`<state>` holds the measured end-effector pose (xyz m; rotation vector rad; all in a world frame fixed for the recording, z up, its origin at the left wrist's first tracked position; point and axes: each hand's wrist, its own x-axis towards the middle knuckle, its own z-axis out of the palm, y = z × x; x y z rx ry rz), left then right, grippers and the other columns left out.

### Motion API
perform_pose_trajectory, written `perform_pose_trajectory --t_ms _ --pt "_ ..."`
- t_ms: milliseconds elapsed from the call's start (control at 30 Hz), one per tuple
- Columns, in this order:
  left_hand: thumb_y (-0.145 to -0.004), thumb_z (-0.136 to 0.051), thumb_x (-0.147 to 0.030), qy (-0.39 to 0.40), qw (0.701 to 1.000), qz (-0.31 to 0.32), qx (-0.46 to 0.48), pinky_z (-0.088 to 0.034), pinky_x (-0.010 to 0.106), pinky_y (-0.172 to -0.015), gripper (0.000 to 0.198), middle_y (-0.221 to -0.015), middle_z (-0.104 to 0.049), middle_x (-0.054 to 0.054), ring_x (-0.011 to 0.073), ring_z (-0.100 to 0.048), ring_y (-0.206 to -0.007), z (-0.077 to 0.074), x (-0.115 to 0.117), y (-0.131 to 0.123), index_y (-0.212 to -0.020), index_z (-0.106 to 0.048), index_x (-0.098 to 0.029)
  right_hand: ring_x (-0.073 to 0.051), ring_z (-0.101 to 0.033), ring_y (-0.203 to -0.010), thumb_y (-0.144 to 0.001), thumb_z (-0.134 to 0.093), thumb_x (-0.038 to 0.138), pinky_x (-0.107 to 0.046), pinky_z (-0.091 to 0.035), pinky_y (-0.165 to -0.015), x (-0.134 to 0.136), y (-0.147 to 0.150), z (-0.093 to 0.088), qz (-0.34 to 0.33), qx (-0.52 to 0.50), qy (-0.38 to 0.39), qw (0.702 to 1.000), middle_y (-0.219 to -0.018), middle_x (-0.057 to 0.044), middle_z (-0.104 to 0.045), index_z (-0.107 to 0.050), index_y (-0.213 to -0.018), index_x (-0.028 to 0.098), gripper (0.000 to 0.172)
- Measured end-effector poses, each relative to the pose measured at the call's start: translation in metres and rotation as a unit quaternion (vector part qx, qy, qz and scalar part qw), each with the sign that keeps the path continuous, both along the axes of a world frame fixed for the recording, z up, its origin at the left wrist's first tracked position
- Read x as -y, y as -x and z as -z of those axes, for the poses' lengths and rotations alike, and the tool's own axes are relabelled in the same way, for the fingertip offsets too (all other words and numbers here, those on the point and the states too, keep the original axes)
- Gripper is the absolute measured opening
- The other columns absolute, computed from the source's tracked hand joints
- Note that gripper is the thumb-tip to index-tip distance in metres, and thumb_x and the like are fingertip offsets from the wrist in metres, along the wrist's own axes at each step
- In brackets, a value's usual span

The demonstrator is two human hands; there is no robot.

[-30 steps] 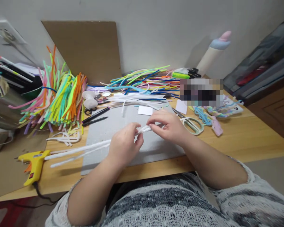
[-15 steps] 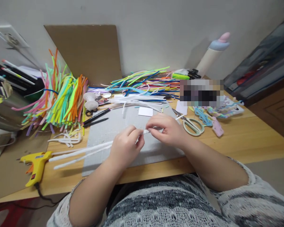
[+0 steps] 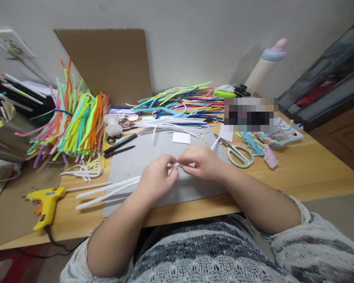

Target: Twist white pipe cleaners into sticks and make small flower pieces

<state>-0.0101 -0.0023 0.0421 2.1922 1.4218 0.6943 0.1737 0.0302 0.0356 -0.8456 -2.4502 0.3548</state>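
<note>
Stems, white & fuzzy, pinched in L hand and R hand, close tog. above grey mat; tails poke past mat's L edge. Glue gun L of mat: leftward swing cd snag tails; slack pinch cd let stems slip.

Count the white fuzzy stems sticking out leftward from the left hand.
2: the upper stem, and the lower stem beside it, nearer the person. Others may be hidden inside the left hand.
</note>
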Motion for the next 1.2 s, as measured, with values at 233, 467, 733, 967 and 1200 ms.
perform_pose_trajectory --t_ms 233,467,733,967,1200 --pt "-0.086 -0.047 -0.026 0.012 0.999 0.023 -0.047 -0.039 0.026 -0.062 0.019 -0.076 -0.067 0.003 0.0152 -0.057 -0.069 0.005 -0.005 0.003 -0.083 -0.065 -0.019 -0.015 -0.056 -0.075 -0.083 -0.051 0.029 -0.026 -0.036 -0.067 0.000 0.003 0.004 0.031 0.029 0.049 0.998 -0.077 -0.005 -0.066 -0.064 -0.086 0.017 0.017" --pt "-0.083 -0.052 -0.025 0.030 0.999 0.037 0.002 -0.034 0.023 -0.051 0.018 -0.059 -0.062 -0.001 0.0119 -0.053 -0.054 -0.001 -0.005 0.007 -0.073 -0.065 -0.019 -0.012 -0.054 -0.069 -0.088 -0.045 0.035 -0.024 -0.039 -0.062 -0.019 -0.019 -0.009 -0.054 -0.051 0.242 0.967 -0.078 -0.004 -0.064 -0.064 -0.089 0.014 0.029" --pt "-0.081 -0.054 -0.024 0.046 0.996 0.029 0.070 -0.035 0.021 -0.048 0.017 -0.058 -0.062 -0.002 0.0096 -0.050 -0.050 -0.020 0.001 0.016 -0.070 -0.065 -0.018 -0.010 -0.052 -0.065 -0.086 -0.050 0.035 -0.022 -0.039 -0.059 -0.017 -0.019 -0.014 -0.060 -0.208 0.268 0.939 -0.076 -0.004 -0.063 -0.066 -0.090 0.012 0.028" --pt "-0.080 -0.055 -0.025 -0.029 0.996 -0.028 0.077 -0.033 0.021 -0.046 0.015 -0.056 -0.059 -0.002 0.0089 -0.047 -0.047 -0.024 0.001 0.023 -0.072 -0.065 -0.018 -0.010 -0.055 -0.061 -0.084 -0.053 0.029 -0.022 -0.037 -0.057 -0.015 -0.004 0.005 -0.043 -0.111 0.024 0.993 -0.066 -0.003 -0.064 -0.068 -0.079 0.016 0.020" --pt "-0.082 -0.052 -0.026 -0.155 0.982 -0.101 -0.049 -0.035 0.024 -0.053 0.012 -0.067 -0.064 0.000 0.0140 -0.056 -0.061 -0.016 0.001 0.021 -0.079 -0.063 -0.020 -0.011 -0.054 -0.063 -0.087 -0.047 0.022 -0.024 -0.035 -0.057 0.013 0.007 -0.003 0.033 -0.031 -0.223 0.974 -0.065 -0.001 -0.063 -0.065 -0.086 0.019 0.019"
